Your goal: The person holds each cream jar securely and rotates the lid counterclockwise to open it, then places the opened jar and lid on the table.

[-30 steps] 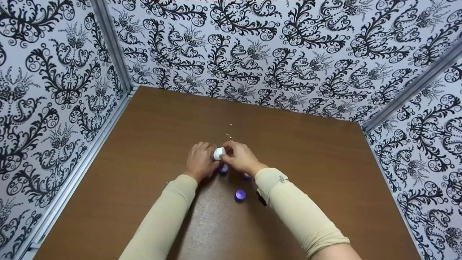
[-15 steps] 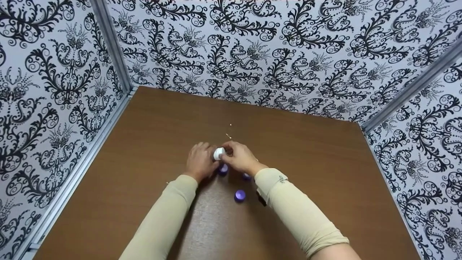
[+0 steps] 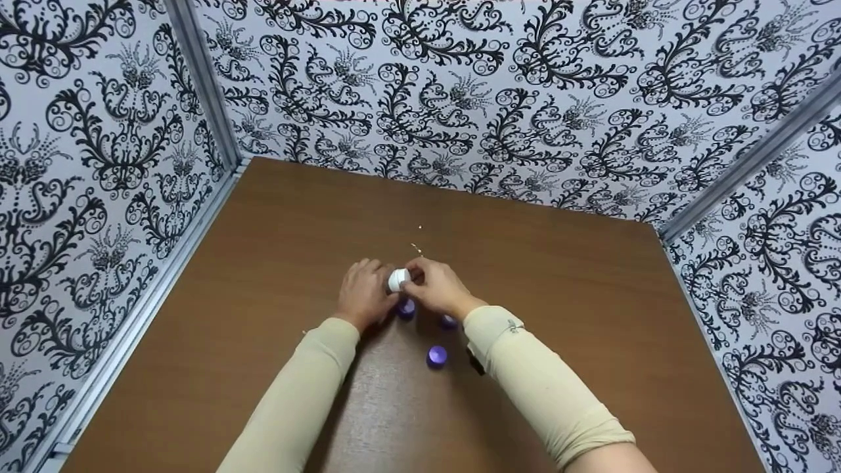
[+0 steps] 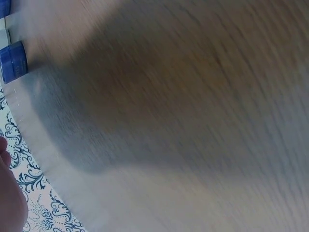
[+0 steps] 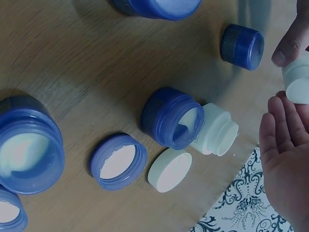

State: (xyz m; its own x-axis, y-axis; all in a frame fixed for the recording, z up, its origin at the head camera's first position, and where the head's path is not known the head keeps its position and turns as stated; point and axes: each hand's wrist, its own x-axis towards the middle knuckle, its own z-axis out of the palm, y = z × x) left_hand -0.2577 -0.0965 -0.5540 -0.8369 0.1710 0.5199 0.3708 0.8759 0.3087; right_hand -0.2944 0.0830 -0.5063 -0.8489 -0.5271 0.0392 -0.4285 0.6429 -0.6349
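- Jar (image 3: 398, 280), small and white, is between my hands.
- My right hand (image 3: 439, 287) pinches it from the right.
- My left hand (image 3: 364, 289) lies at its left; whether it grips, I cannot tell.

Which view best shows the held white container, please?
The right wrist view is best: the white container looks largest, though cropped. The head view shows it small, partly covered; the left wrist view lacks it.

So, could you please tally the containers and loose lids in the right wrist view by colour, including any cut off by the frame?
Blue containers and loose lids: 6
White containers and loose lids: 3
Total: 9
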